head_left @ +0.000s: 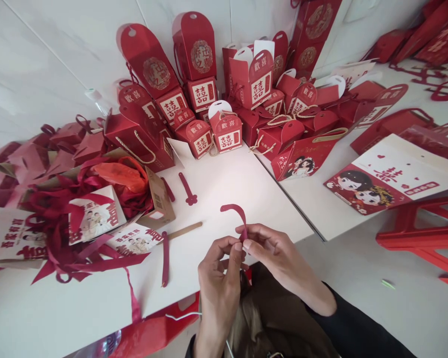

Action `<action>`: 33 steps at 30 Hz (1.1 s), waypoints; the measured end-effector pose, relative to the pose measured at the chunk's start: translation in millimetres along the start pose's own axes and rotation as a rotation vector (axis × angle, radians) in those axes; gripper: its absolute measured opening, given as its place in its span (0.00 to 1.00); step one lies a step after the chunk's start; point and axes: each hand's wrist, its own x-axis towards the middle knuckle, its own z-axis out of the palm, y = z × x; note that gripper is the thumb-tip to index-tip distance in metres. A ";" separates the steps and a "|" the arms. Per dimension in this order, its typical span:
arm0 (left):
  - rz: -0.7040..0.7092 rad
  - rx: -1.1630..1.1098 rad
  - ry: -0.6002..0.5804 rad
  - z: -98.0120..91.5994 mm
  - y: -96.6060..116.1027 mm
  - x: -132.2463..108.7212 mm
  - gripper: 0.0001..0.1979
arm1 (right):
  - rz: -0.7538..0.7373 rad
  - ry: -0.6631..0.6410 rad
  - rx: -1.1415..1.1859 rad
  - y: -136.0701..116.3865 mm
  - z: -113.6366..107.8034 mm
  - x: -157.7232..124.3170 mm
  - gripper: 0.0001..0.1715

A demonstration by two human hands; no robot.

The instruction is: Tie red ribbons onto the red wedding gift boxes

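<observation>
A curved dark-red strap (236, 209) rises from between my hands near the table's front edge, its rounded free end bent over to the left. My left hand (224, 273) pinches its lower end. On the other side my right hand (274, 253) grips the same strap between thumb and fingers, touching the left fingertips. The lowest part is hidden by my fingers. On the white table (216, 179) lie another red strap (166, 258), a tan strap (182, 229) and a red strap with a flower-shaped end (187, 189).
Red gift boxes (227, 132) crowd the back of the table. At left, a cardboard box (159, 199) overflows with red ribbon (54, 238). A printed paper bag (392, 169) lies on the right table, beside a red stool (425, 238). A gap separates the tables.
</observation>
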 end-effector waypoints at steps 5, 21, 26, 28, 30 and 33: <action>0.036 0.076 0.026 0.6 -0.6 0.0 0.11 | 0.012 0.044 -0.064 0.7 6.0 -4.2 0.18; 0.093 0.170 0.080 2.4 -7.4 -1.6 0.11 | -0.063 0.107 -0.320 -5.2 10.4 -5.1 0.13; 0.034 0.139 0.033 1.8 -5.1 -0.7 0.13 | -0.087 0.109 -0.402 -5.3 10.3 -6.6 0.13; 0.006 0.061 -0.009 -1.0 -5.7 1.7 0.15 | -0.086 0.105 -0.406 -6.2 9.3 -7.5 0.13; -0.018 -0.048 -0.088 -5.4 -5.9 5.0 0.16 | -0.064 0.076 -0.382 -7.1 6.5 -8.0 0.14; -0.117 -0.229 -0.255 -12.2 -3.4 9.9 0.15 | -0.041 -0.016 -0.250 -8.6 -0.3 -6.6 0.15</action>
